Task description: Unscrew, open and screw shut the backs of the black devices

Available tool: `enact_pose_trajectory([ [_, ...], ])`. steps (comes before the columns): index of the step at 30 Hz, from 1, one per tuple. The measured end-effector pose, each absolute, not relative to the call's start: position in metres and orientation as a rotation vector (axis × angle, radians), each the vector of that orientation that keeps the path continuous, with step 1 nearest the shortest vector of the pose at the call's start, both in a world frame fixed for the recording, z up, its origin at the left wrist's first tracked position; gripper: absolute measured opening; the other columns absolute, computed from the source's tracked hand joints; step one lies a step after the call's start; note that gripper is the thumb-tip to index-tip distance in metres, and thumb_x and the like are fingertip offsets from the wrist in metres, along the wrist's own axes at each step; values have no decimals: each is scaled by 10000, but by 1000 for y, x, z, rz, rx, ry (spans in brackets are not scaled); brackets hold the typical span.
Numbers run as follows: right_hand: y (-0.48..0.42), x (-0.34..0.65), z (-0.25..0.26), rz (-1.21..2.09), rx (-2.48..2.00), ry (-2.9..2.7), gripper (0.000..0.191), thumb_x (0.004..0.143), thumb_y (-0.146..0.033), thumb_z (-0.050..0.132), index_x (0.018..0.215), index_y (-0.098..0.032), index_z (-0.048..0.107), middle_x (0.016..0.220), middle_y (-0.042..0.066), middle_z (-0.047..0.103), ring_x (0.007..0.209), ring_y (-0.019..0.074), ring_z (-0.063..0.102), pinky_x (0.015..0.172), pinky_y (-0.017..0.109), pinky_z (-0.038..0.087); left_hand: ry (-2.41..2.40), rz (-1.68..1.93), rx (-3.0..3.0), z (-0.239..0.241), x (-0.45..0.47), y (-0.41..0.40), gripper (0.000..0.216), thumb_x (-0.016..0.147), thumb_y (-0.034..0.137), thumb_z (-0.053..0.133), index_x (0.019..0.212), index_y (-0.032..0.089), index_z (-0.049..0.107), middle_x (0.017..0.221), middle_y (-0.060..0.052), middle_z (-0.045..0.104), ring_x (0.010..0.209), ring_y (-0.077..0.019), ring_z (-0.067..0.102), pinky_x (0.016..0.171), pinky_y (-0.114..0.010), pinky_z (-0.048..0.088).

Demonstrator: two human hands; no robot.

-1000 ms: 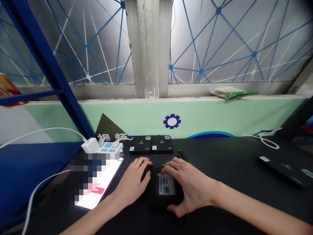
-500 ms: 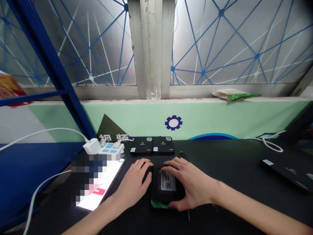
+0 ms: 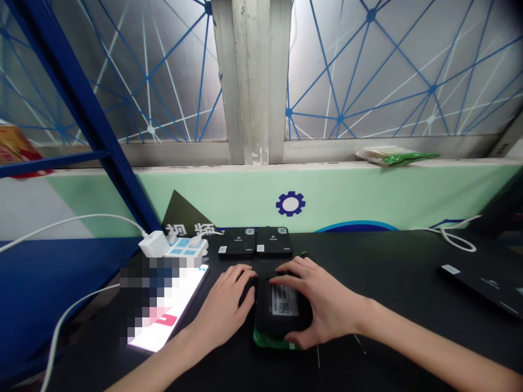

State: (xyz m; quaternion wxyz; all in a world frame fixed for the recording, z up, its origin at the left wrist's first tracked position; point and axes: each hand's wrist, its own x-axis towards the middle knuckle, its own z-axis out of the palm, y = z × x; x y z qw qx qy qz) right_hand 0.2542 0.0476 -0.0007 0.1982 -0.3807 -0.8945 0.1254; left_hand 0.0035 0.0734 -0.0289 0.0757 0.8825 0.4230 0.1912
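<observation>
A small black device [image 3: 267, 316] with a white label lies on the black table [image 3: 388, 283] in front of me, a green board edge showing under its near side. My right hand [image 3: 322, 305] wraps over the device, fingers on its far edge and thumb at its near corner. Its left side is held by my left hand [image 3: 224, 307], whose fingers curl against the far left corner.
Two more black devices [image 3: 255, 242] sit side by side near the wall. A lit phone [image 3: 180, 305] lies to the left, a white power strip [image 3: 180, 247] with cables behind it. A flat black box [image 3: 486, 288] lies at the right. A green packet [image 3: 392, 156] rests on the sill.
The device's upper shell has shifted slightly right and away, exposing a green edge at its near side. My right hand moved with it; my left hand stayed.
</observation>
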Motion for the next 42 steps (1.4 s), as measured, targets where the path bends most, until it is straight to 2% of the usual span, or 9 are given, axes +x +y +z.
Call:
enact_pose_trajectory([
  [5, 58, 267, 4, 305, -1124, -2426, 774, 591, -476, 812, 1298, -238, 607, 1328, 128, 556, 1135, 349, 516, 998, 535, 376, 1358, 536, 2768, -24, 5, 70, 226, 994, 247, 395, 1116, 195, 578, 1109, -94, 600, 1005, -272, 560, 839, -413, 448],
  [10, 74, 273, 1, 357, -1179, -2334, 711, 640, -459, 808, 1281, -251, 586, 1360, 110, 524, 1205, 335, 473, 1015, 525, 385, 1464, 405, 2818, -14, 6, 64, 289, 1016, 325, 377, 853, 197, 579, 823, -59, 616, 784, -248, 588, 712, -364, 411],
  [14, 95, 259, -3, 334, -1151, -2319, 724, 647, -438, 809, 1300, -243, 561, 1364, 114, 515, 1220, 324, 461, 1015, 520, 387, 1385, 219, 2772, -15, 6, 61, 369, 1035, 294, 330, 761, 200, 559, 697, -39, 619, 618, -209, 597, 550, -294, 300],
  [17, 114, 242, -5, 321, -1140, -2322, 722, 648, -439, 806, 1295, -226, 567, 1349, 132, 521, 1236, 335, 449, 1019, 525, 376, 1374, 150, 2781, -16, 5, 61, 395, 1040, 293, 313, 739, 198, 550, 637, -30, 603, 554, -198, 589, 512, -295, 227],
  [26, 145, 221, -11, 176, -1079, -2458, 755, 623, -423, 802, 1304, -196, 566, 1380, 165, 505, 1228, 362, 452, 1007, 538, 359, 1427, 97, 2787, -13, 5, 61, 402, 1035, 307, 326, 748, 197, 585, 585, -22, 566, 537, -209, 591, 509, -292, 214],
  [33, 147, 227, -16, 219, -1039, -2469, 706, 686, -430, 786, 1321, -223, 560, 1439, 164, 468, 1294, 360, 421, 1038, 563, 347, 1404, 117, 2764, -16, 3, 63, 418, 1039, 335, 329, 735, 198, 581, 614, -24, 596, 541, -202, 586, 508, -286, 211],
  [42, 133, 241, -16, 166, -1014, -2462, 629, 718, -347, 780, 1298, -216, 575, 1470, 148, 437, 1324, 347, 386, 1066, 549, 364, 1403, 119, 2742, -14, 5, 64, 413, 1035, 345, 344, 736, 203, 591, 623, -32, 625, 562, -220, 621, 510, -291, 238],
])
